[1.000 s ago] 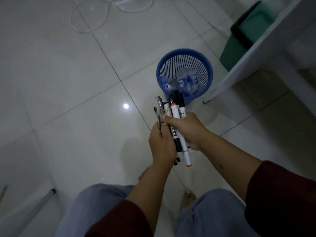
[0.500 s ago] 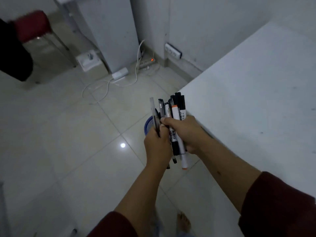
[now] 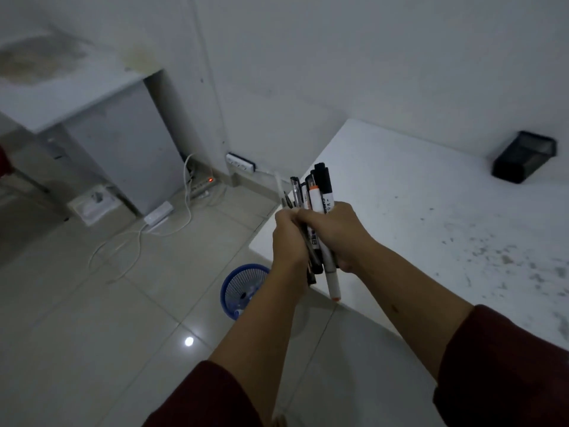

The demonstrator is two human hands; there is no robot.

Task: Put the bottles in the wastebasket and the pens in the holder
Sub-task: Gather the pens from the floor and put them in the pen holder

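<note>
Both hands grip one bundle of several pens and markers, held upright over the near left corner of the white table. My left hand wraps the left side of the bundle and my right hand the right side. A black mesh pen holder stands at the table's far right, by the wall. The blue wastebasket sits on the floor below my left forearm, with clear plastic bottles inside, partly hidden by the arm.
A white cabinet stands against the wall at the left. Power strips and white cables lie on the tiled floor near it. A wall socket sits low on the wall. The table's surface is speckled at the right.
My view has lifted from the floor and wastebasket up to the table and wall. The pen holder has come into sight. Both hands kept their grip on the pens.
</note>
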